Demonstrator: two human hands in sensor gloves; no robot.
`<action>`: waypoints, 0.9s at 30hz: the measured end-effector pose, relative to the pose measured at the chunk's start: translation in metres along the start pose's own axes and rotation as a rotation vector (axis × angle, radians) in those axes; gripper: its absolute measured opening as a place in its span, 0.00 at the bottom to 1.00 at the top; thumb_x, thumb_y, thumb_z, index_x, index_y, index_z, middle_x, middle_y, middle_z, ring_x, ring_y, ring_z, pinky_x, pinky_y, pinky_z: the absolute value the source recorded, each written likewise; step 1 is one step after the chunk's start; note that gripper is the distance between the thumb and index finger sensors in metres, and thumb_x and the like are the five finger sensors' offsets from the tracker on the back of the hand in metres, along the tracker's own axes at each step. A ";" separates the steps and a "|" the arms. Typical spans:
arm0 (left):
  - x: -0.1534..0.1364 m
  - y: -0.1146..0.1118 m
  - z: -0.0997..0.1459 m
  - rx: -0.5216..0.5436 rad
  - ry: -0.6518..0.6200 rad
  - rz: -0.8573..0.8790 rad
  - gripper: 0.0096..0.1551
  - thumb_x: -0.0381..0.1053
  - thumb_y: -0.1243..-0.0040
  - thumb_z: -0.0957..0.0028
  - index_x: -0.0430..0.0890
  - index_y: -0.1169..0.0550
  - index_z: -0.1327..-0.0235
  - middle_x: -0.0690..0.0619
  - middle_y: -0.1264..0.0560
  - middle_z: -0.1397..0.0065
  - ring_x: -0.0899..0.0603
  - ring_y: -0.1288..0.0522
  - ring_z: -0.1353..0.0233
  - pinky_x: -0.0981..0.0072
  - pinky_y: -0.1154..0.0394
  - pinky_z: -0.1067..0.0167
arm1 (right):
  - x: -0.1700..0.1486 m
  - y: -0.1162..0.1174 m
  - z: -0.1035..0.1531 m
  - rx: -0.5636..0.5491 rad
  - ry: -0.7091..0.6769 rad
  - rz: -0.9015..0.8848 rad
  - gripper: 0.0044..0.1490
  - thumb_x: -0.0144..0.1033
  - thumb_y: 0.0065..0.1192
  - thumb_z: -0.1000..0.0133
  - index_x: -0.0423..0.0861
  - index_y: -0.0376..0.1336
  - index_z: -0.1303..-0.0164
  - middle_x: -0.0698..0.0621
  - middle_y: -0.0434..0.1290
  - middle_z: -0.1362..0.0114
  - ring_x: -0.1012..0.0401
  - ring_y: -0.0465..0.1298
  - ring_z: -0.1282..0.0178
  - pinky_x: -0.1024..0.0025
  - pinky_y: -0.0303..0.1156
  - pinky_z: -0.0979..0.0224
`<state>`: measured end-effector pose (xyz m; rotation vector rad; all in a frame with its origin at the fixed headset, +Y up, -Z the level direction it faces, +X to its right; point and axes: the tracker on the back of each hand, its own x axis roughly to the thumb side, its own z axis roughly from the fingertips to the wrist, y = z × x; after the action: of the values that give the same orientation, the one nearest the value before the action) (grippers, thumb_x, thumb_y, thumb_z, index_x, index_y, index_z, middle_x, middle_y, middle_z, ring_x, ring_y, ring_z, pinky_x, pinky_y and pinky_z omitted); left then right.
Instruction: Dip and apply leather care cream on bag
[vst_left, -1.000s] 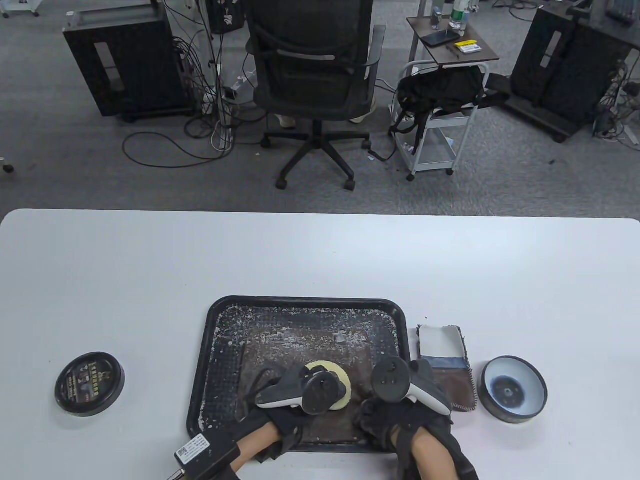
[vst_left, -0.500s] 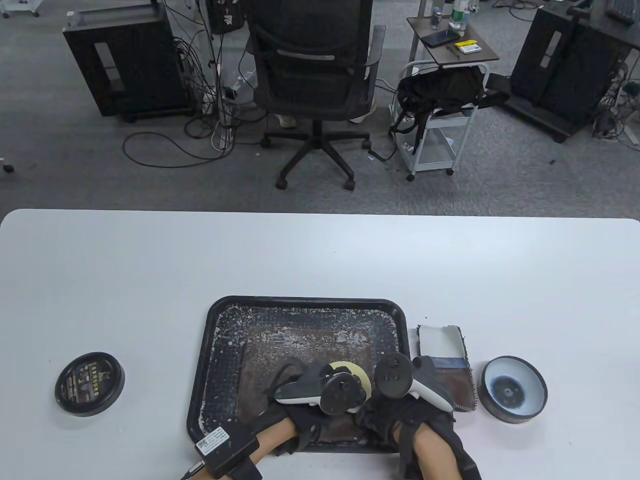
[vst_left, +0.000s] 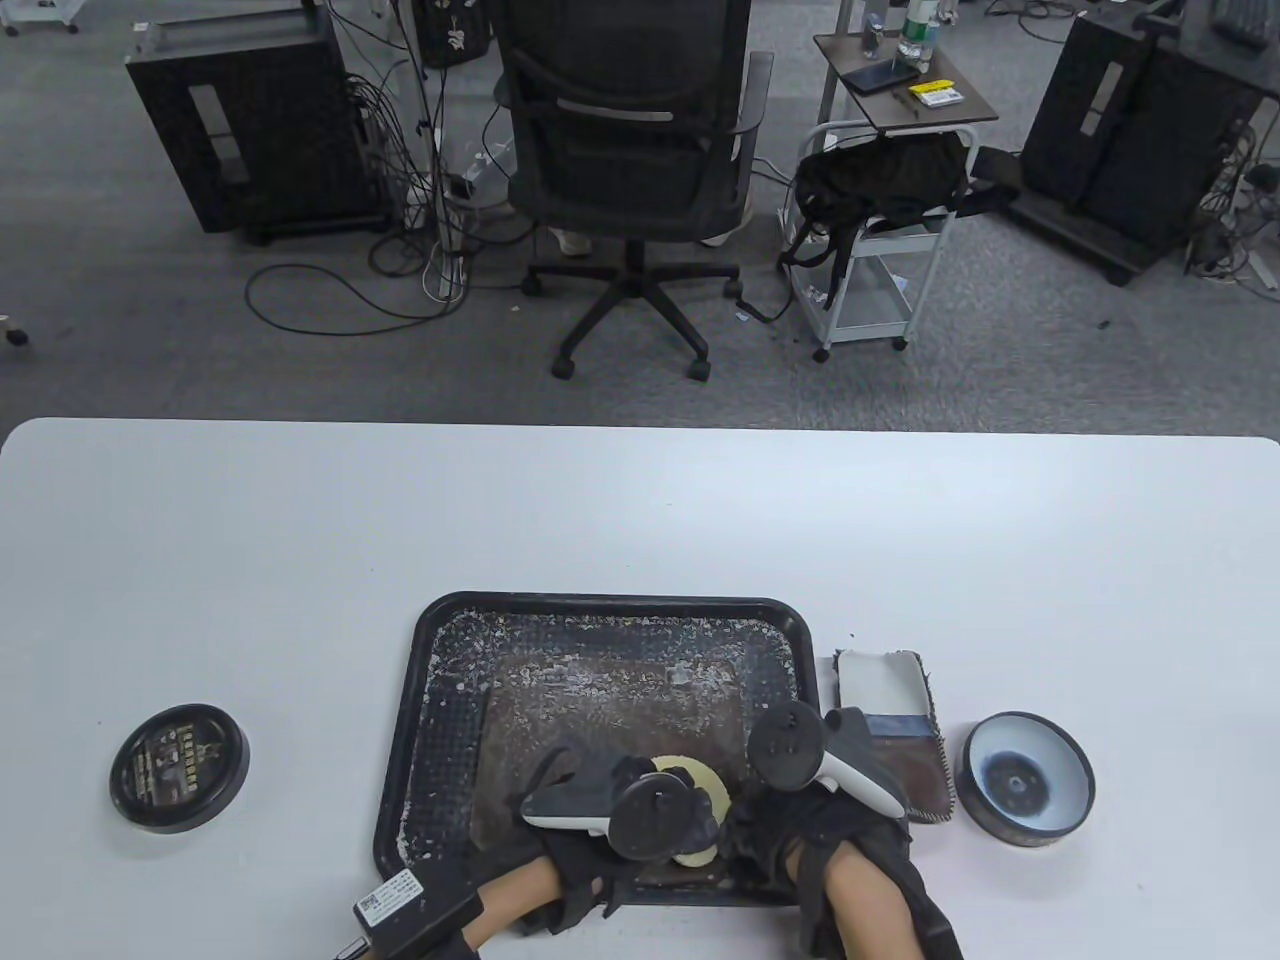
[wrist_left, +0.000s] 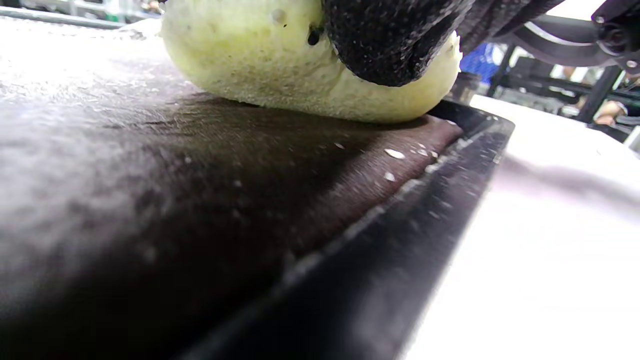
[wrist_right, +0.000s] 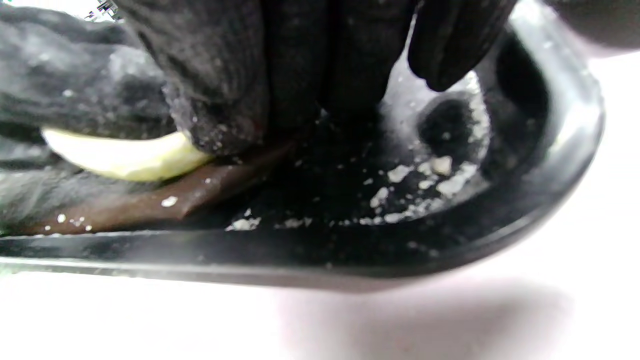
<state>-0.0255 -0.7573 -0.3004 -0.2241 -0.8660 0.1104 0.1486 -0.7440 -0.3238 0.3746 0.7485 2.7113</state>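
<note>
A flat brown leather bag (vst_left: 600, 700) lies in a black tray (vst_left: 610, 603). My left hand (vst_left: 650, 810) grips a pale yellow sponge (vst_left: 712, 785) and presses it on the bag's near right part. In the left wrist view a gloved fingertip (wrist_left: 395, 40) curls over the sponge (wrist_left: 300, 65), which rests on the bag (wrist_left: 200, 175) by the tray rim (wrist_left: 400, 240). My right hand (vst_left: 770, 815) sits just right of the sponge. Its fingers (wrist_right: 240, 90) press straight down at the bag's corner (wrist_right: 175, 200), next to the sponge (wrist_right: 125, 155).
The open cream tin (vst_left: 1025, 780) stands right of the tray, with a folded cloth (vst_left: 890, 730) between them. The tin's black lid (vst_left: 180, 767) lies far left on the white table. White crumbs litter the tray floor (wrist_right: 425, 180).
My left hand slid the sponge to the right across the bag, then back toward the tray's near edge. The right hand stayed almost still.
</note>
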 end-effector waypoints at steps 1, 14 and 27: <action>0.001 -0.001 0.002 -0.001 -0.004 -0.001 0.28 0.49 0.36 0.60 0.66 0.23 0.43 0.65 0.29 0.29 0.51 0.33 0.25 0.57 0.34 0.28 | 0.000 0.000 0.000 0.000 0.002 0.000 0.19 0.36 0.66 0.56 0.56 0.80 0.59 0.56 0.77 0.36 0.54 0.73 0.31 0.48 0.70 0.31; 0.000 -0.009 0.028 -0.006 -0.023 0.023 0.29 0.48 0.35 0.60 0.65 0.23 0.43 0.65 0.28 0.30 0.51 0.32 0.26 0.57 0.33 0.29 | -0.002 0.001 -0.001 -0.009 0.011 -0.011 0.22 0.37 0.67 0.55 0.55 0.79 0.54 0.57 0.77 0.36 0.56 0.73 0.31 0.48 0.70 0.31; -0.023 -0.011 0.053 -0.042 0.009 0.098 0.29 0.47 0.35 0.61 0.65 0.22 0.44 0.67 0.28 0.30 0.53 0.32 0.26 0.58 0.33 0.29 | 0.000 0.002 -0.001 -0.019 0.021 0.012 0.22 0.37 0.67 0.55 0.55 0.79 0.54 0.57 0.77 0.37 0.56 0.73 0.31 0.47 0.70 0.31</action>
<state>-0.0814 -0.7641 -0.2816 -0.3069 -0.8486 0.1827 0.1484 -0.7461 -0.3232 0.3474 0.7286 2.7357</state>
